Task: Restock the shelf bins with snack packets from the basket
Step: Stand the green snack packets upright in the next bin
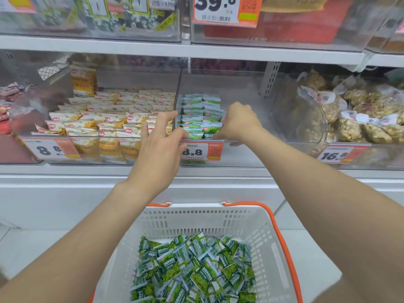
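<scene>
A white basket (pixel 258 217) with an orange handle (pixel 282 237) sits nearest the camera, its floor heaped with loose green packets (pixel 192 267); above it, two bare forearms reach up to the middle shelf. The left hand (pixel 159 147) hangs open at the front rim of the clear bin (pixel 251 149), fingers spread and straight, just beside the dark divider (pixel 177 92) and partly covering an orange 8.8 price tag (pixel 200 151). The right hand (pixel 239 122) is turned knuckles-up inside the same bin, fingers curled down against the stacked green packs (pixel 201 114) at the bin's left end; whether it grips one cannot be told, as the fingertips are hidden. The rest of that bin to the right shows bare. Left of the divider, yellow packets (pixel 105 119) lie in rows; to the right, a separate bin holds brown bagged snacks (pixel 360 119). Farther back, the upper shelf (pixel 196 51) carries more clear bins and a 39.8 tag (pixel 218 7).
</scene>
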Demonstrator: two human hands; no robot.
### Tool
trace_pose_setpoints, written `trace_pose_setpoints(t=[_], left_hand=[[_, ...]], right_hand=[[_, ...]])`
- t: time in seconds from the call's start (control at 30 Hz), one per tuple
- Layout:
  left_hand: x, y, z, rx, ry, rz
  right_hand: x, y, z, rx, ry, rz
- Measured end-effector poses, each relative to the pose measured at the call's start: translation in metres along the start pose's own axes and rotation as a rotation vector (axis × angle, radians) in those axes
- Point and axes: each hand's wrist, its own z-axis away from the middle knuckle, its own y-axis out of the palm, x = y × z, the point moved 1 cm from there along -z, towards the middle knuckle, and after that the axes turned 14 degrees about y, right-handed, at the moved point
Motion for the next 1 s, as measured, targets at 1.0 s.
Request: trace_pose_setpoints(t=[1.0], left_hand=[[-0.062,0.144,0.231,1.421,0.1,0.166]], right_hand=[[-0.122,0.115,0.2,0.624,-0.688,1.05]])
